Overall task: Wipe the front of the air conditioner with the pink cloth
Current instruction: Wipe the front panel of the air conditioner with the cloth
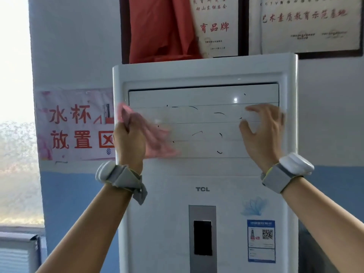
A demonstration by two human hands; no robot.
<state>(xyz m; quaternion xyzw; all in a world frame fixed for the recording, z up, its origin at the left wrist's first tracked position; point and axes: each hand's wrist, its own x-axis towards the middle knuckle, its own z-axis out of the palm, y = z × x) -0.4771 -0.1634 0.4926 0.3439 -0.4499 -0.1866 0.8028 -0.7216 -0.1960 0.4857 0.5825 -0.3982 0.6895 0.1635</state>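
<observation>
A tall white air conditioner [204, 174] with a TCL logo stands straight ahead against the wall. Several black pen-like marks [197, 133] are scattered over its upper louvre slats. My left hand [129, 143] is closed in a fist around the pink cloth [151, 134], which hangs blurred against the left side of the slats. My right hand [262, 133] is at the right side of the slats, fingers spread and curved, holding nothing. Whether it touches the panel is unclear. Both wrists carry grey bands.
A pink sign with red characters [76, 125] is on the wall to the left. Framed certificates [307, 24] and a red fabric [161, 28] hang above the unit. A bright window [15, 95] is at far left. A blue label with a QR code [261, 241] is on the lower front.
</observation>
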